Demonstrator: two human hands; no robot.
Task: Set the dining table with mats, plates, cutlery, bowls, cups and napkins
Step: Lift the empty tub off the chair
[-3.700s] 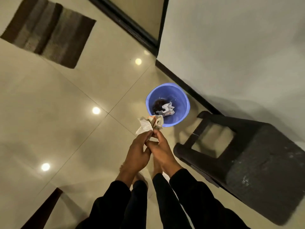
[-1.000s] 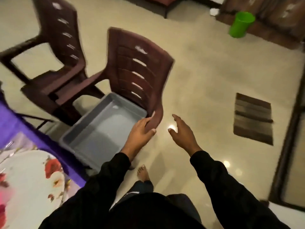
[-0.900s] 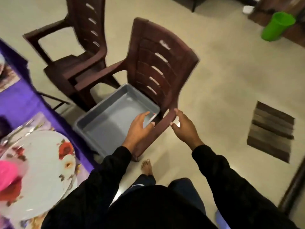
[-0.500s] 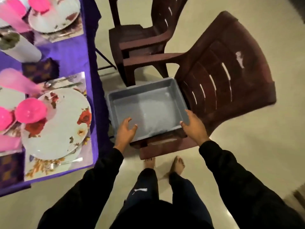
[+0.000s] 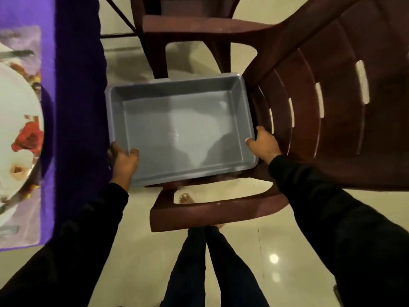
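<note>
An empty grey plastic tray [image 5: 177, 89] sits on the seat of a dark red plastic chair [image 5: 332, 107]. My left hand [image 5: 124, 161] grips the tray's left rim near the front corner, thumb inside the wall. My right hand [image 5: 263, 144] grips the right rim near the front corner. At the left edge lies the table with a purple cloth [image 5: 73, 85]. On it a white flowered plate [image 5: 17, 120] rests on a mat [image 5: 26, 231], with cutlery blurred beside it.
A second dark red chair [image 5: 177, 25] stands behind the first, close to the table. The chair's near armrest [image 5: 210, 213] is between my legs and the tray. Glossy beige floor tiles [image 5: 141, 262] spread below. My bare feet stand under the chair.
I threw paper into a blue bin, then turned to the chair by the table. My hands have moved from reaching toward the tray to gripping its two side rims.
</note>
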